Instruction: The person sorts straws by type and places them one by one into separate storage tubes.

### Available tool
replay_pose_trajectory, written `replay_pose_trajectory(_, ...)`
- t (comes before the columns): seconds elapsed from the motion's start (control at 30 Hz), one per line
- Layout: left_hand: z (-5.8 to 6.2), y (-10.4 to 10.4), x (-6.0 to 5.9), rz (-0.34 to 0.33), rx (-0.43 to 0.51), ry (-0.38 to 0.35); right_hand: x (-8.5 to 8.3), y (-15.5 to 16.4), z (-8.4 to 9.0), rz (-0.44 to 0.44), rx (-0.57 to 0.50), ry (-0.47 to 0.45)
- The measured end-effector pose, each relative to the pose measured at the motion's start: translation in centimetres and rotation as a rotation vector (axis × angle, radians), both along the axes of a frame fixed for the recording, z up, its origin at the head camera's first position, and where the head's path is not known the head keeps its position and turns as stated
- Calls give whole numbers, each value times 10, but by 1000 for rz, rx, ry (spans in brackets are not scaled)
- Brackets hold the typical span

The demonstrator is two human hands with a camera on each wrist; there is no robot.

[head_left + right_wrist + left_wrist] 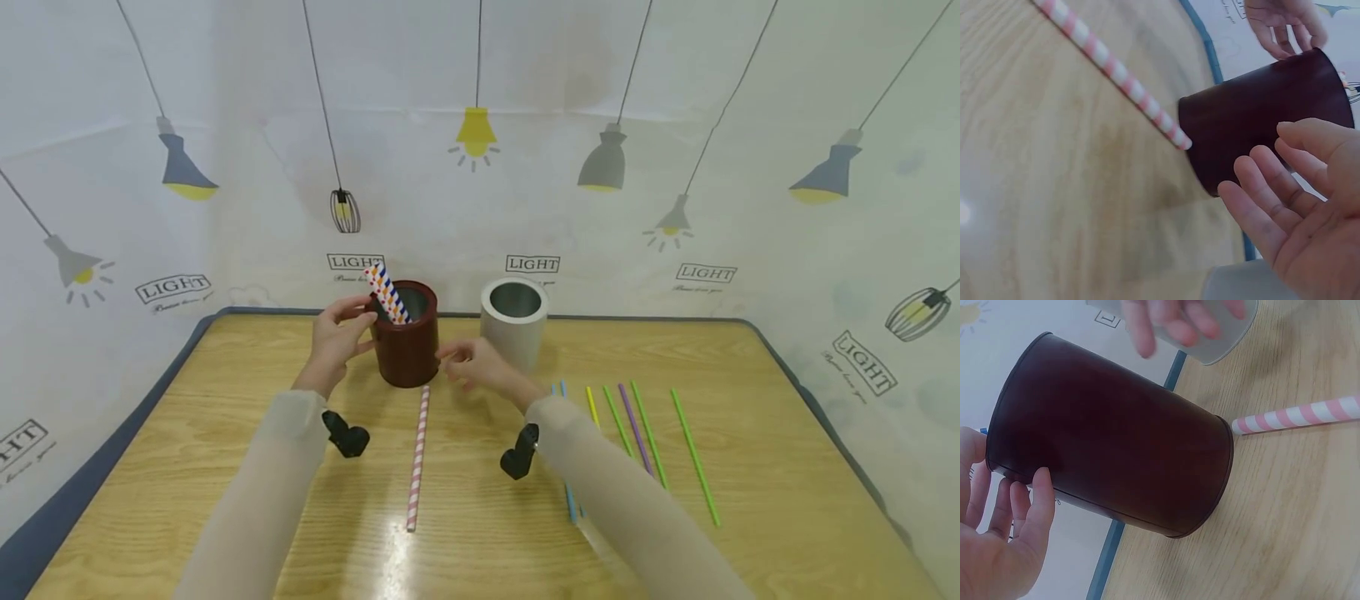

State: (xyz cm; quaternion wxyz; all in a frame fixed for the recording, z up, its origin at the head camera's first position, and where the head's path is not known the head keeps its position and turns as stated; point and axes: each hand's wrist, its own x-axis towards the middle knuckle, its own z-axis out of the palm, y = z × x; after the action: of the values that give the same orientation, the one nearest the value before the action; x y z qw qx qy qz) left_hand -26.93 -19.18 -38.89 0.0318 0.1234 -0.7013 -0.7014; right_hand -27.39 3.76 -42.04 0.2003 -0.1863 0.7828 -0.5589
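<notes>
A dark red cup (407,354) stands upright near the back of the table, with several white straws (387,293) patterned in blue and orange leaning out over its left rim. At that rim is my left hand (337,337), its fingers loosely bent against the outer wall and its thumb beside the edge. My right hand (477,364) is by the cup's right side, fingers spread and relaxed, holding nothing. In the right wrist view its fingers (1260,206) overlap the cup. A pink-and-white striped straw (417,458) lies on the table, its far end close to the cup's base.
To the right of the red cup stands a white cup (516,329), partly behind my right hand. Thin straws lie on the right: blue (570,504), yellow (592,406), purple (636,429) and green (695,457). My right sleeve covers some. A lamp-printed curtain (420,183) rises behind the table.
</notes>
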Motion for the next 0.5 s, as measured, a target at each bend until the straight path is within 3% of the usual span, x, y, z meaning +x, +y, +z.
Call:
replay_pose_trajectory(0.27,2,0,1,10,4,-9,9,-6,-15,-32,12,-35)
replay_pose_trajectory(0.5,2,1,2,6,-6,-17,14,-18,-39,-215,-87,-136)
